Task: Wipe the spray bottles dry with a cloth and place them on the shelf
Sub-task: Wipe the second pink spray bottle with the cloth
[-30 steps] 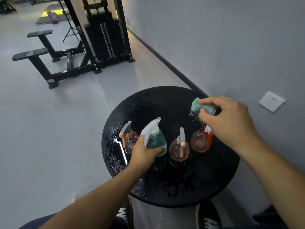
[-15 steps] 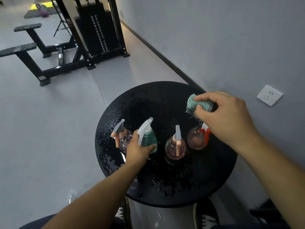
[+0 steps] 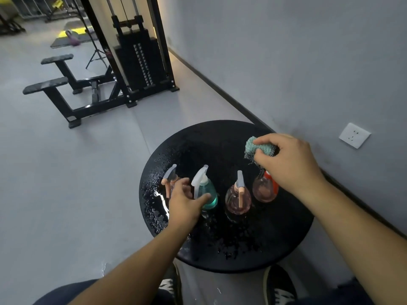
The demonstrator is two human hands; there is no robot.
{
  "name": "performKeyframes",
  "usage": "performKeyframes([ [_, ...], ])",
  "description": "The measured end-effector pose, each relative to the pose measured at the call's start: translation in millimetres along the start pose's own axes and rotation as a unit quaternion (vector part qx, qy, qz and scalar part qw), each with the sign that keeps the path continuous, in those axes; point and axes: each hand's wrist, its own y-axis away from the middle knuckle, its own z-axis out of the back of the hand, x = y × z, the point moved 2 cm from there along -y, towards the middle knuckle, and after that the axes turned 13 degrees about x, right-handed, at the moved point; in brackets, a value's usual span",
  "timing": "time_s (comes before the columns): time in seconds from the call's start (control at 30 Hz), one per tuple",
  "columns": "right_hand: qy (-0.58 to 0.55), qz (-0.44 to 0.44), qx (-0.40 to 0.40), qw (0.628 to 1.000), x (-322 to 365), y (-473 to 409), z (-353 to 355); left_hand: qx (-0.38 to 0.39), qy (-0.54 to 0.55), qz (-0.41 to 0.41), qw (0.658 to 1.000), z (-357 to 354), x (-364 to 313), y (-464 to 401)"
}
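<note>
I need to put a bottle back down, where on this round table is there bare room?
Bare: the far half of the table beyond the bottle row, and the near strip, both wet. Crowded: the middle, around the teal bottle.

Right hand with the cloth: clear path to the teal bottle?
Probably yes. The right hand holds the cloth above the table; only the left hand is on the teal bottle, leaving its right side exposed.

Head view, looking steeply down, close over round table (image 3: pixel 286 249)

teal bottle (image 3: pixel 208 192), teal cloth (image 3: pixel 259 147), black table (image 3: pixel 275 243)
</note>
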Motion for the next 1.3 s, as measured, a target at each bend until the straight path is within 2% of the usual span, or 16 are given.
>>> performKeyframes([
  [0.13,-0.009,-0.012,-0.006,1.0,1,7,1,-0.046,-0.02,-0.008,0.999,11,-13,14],
  [0.63,-0.007,-0.037,-0.013,0.999,-27,21,17,-0.04,-0.08,-0.043,0.995,-35,-55,37],
  [0.87,-0.018,-0.027,-0.024,0.999,-36,15,24,-0.058,-0.094,-0.011,0.994,-61,-49,36],
  [1.3,-0.016,-0.025,-0.03,0.999,-37,12,26,-0.109,-0.109,0.075,0.985,-31,-35,21],
])
